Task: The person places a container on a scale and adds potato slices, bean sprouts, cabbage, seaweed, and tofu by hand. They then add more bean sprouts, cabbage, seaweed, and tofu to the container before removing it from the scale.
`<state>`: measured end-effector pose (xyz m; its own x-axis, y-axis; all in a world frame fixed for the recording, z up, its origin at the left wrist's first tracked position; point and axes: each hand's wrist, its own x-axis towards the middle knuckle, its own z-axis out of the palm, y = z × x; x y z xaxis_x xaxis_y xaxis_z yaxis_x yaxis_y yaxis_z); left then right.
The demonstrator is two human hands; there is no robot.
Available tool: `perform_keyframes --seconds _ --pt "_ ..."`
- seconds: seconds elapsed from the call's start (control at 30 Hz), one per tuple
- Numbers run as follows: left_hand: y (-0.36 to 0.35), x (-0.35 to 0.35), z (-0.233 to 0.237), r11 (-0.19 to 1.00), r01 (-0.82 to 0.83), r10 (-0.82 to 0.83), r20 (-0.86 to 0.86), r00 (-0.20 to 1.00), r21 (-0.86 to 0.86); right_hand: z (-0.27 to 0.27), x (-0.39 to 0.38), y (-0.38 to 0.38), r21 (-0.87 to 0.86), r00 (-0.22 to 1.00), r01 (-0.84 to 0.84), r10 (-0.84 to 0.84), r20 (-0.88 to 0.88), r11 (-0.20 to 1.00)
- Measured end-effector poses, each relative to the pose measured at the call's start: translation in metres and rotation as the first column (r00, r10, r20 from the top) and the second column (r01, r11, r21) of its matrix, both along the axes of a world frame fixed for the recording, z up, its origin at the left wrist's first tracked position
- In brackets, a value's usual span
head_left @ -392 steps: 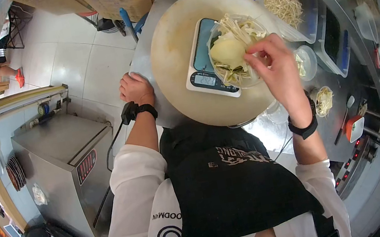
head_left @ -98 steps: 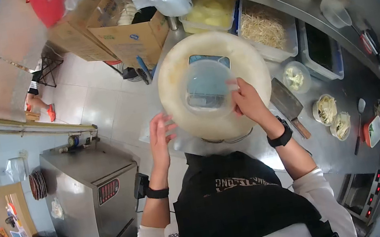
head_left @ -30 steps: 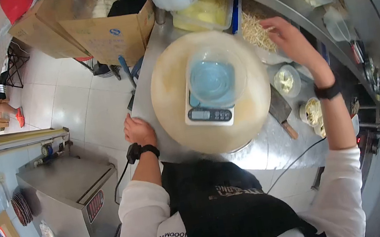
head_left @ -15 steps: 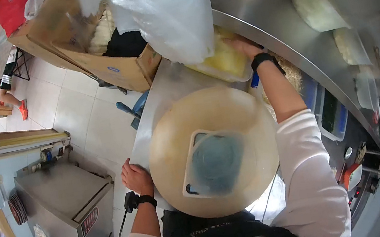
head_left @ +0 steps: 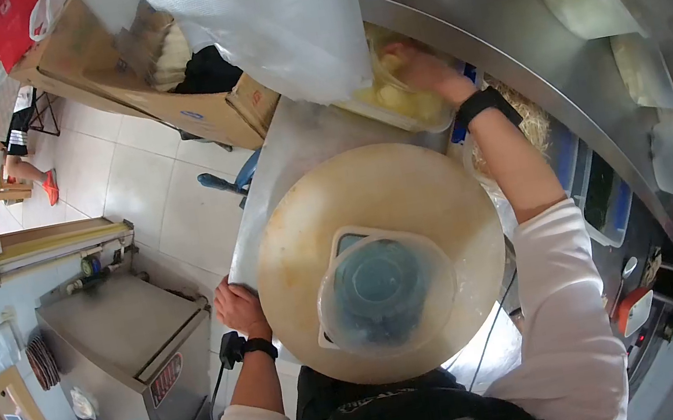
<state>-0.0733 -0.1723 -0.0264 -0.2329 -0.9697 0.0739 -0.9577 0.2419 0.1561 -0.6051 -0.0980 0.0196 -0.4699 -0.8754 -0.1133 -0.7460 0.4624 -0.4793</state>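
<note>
My left hand (head_left: 240,308) rests at the counter's left edge, beside a round wooden cutting board (head_left: 366,174), with its fingers loosely bent and nothing visible in them. On the board sits a clear round plastic container (head_left: 435,269) over a bluish shape, with a white-rimmed tray partly under it. My right hand (head_left: 425,75) reaches into a clear plastic tub (head_left: 429,121) at the back of the counter. Pale yellow, rounded pieces (head_left: 393,98) lie in that tub. Motion smears the right fingers, and their grip does not show.
A white plastic bag (head_left: 270,25) hangs beside the tub. Cardboard boxes (head_left: 204,112) stand at the left. A steel shelf edge (head_left: 497,54) runs above my right arm, with containers on it. A steel cabinet (head_left: 120,326) is at the left; a person's leg (head_left: 25,166) shows farther off.
My right hand has shifted slightly within the tub, and rounded yellow pieces show more clearly. My left hand stays at the counter edge, its fingers more bent. The view has shifted slightly.
</note>
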Motion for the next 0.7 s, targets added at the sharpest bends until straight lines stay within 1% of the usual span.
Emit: perform_keyframes --seconds 0.03,0.07,0.1,0.13,0.17,0.2,0.23,0.27,0.3,0.33,0.37,0.4,0.43,0.47,0.5,0.53,0.57,0.6,0.63,0.67,0.7 --pt "0.000 0.001 0.000 1.000 0.004 -0.004 -0.011 1.000 -0.011 -0.004 -0.006 0.007 -0.093 1.000 0.011 -0.011 -0.003 0.996" --pt "0.001 0.001 0.000 1.000 0.005 -0.005 -0.010 1.000 -0.010 -0.005 -0.014 0.018 -0.091 1.000 0.013 -0.013 -0.002 0.996" --pt "0.001 0.000 0.001 1.000 0.001 -0.001 -0.007 1.000 0.001 -0.003 -0.020 0.031 -0.224 0.967 0.114 -0.056 0.247 0.968" --pt "0.001 -0.001 0.003 1.000 -0.004 0.004 -0.004 1.000 0.013 0.004 -0.019 0.039 -0.322 0.873 0.240 -0.059 0.484 0.916" --pt "0.002 -0.002 0.006 1.000 -0.006 0.006 -0.003 1.000 0.016 0.009 -0.018 0.046 -0.319 0.873 0.239 -0.059 0.484 0.917" --pt "0.002 -0.004 0.008 1.000 -0.013 0.013 -0.002 1.000 0.028 0.024 -0.011 0.052 -0.377 0.935 0.247 -0.116 0.336 0.893" --pt "0.002 -0.004 0.009 0.999 -0.020 0.020 -0.001 1.000 0.040 0.031 -0.008 0.056 -0.436 0.967 0.242 -0.179 0.181 0.867" --pt "0.001 -0.004 0.008 0.999 -0.022 0.022 0.000 1.000 0.042 0.030 -0.011 0.062 -0.434 0.967 0.241 -0.178 0.182 0.868" --pt "0.001 -0.004 0.007 0.999 -0.024 0.024 0.000 1.000 0.044 0.030 -0.014 0.067 -0.279 0.904 0.397 -0.321 0.283 0.874" --pt "0.001 -0.003 0.006 0.999 -0.028 0.028 0.000 1.000 0.046 0.029 -0.015 0.071 -0.105 0.812 0.528 -0.464 0.355 0.843" --pt "0.001 -0.002 0.006 0.998 -0.030 0.030 0.000 1.000 0.047 0.028 -0.017 0.074 -0.104 0.812 0.526 -0.463 0.354 0.844" --pt "0.001 -0.002 0.005 0.999 -0.027 0.026 0.001 1.000 0.046 0.045 -0.007 0.072 -0.034 0.866 0.498 -0.494 0.080 0.867" --pt "0.001 -0.002 0.005 0.999 -0.024 0.023 0.002 1.000 0.045 0.056 -0.001 0.070 0.044 0.861 0.484 -0.467 -0.200 0.874" --pt "0.001 -0.002 0.003 0.999 -0.027 0.027 0.001 1.000 0.044 0.031 -0.020 0.075 0.043 0.863 0.482 -0.465 -0.200 0.875" --pt "0.001 -0.001 0.002 0.999 -0.021 0.022 -0.009 1.000 0.030 -0.014 -0.054 0.084 -0.238 0.869 0.301 -0.368 -0.330 0.924" --pt "0.001 0.000 0.002 1.000 -0.013 0.014 -0.017 1.000 0.018 -0.040 -0.071 0.090 -0.466 0.829 0.059 -0.304 -0.470 0.883" --pt "0.001 -0.001 0.003 1.000 -0.014 0.015 -0.016 1.000 0.020 -0.036 -0.067 0.088 -0.464 0.829 0.059 -0.302 -0.470 0.884" --pt "0.001 -0.003 0.006 0.999 -0.009 0.010 -0.018 1.000 0.035 -0.024 -0.058 0.084 -0.614 0.939 0.301 -0.338 0.058 0.730" --pt "0.001 -0.004 0.009 0.999 -0.003 0.004 -0.021 1.000 0.051 -0.005 -0.045 0.079 -0.588 0.794 0.578 -0.223 0.565 0.566" --pt "0.001 -0.005 0.012 0.999 -0.004 0.005 -0.027 1.000 0.054 0.019 -0.028 0.072 -0.398 0.440 0.806 0.007 0.898 0.438" --pt "0.002 -0.006 0.015 0.998 -0.006 0.008 -0.028 1.000 0.069 0.045 -0.009 0.065 -0.102 -0.014 0.916 0.285 0.958 0.388"
